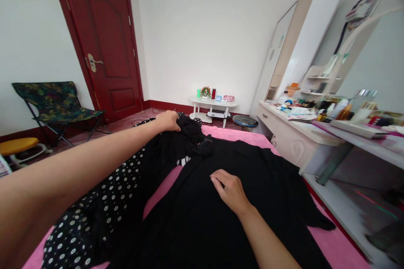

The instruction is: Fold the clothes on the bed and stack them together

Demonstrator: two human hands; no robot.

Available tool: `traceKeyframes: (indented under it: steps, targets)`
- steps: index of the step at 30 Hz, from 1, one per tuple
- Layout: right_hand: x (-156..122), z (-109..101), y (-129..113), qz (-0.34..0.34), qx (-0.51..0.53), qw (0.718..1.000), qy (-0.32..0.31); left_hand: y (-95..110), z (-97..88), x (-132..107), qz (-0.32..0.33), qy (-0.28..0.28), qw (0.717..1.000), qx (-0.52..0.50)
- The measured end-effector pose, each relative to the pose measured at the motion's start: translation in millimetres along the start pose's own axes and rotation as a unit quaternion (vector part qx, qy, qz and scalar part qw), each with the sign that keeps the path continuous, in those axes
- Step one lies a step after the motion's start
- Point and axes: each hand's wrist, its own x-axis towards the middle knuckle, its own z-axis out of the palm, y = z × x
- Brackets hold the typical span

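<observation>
A black garment with a sleeve at the right lies spread over a pink bed cover. To its left is a black-and-white dotted garment, with bunched black cloth at its far end. My left hand reaches far forward, its fingers closed on this bunched cloth. A small white-striped patch shows below the bunch. My right hand is over the middle of the spread black garment, its fingers curled together and the thumb beneath them. No cloth is seen lifted in it.
At the right stand a white dresser and a desk crowded with bottles and small items. A low white table and a round stool are beyond the bed. A folding chair and yellow stool stand left, near a red door.
</observation>
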Motion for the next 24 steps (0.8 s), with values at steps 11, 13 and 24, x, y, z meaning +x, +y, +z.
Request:
traceKeyframes:
  steps: [11,13,24]
  targets:
    - [-6,7,-24,-0.044,0.025,0.995,-0.085,167,-9.7,-50,0.316,-0.11,0.77,-0.543]
    - [-5,11,-14,-0.008,0.032,0.998,-0.06,153,16.0,-75,0.346,-0.15,0.798,-0.471]
    - [12,15,-1,0.412,0.472,0.778,0.045,-1,66.4,-208,0.111,-0.224,0.968,-0.015]
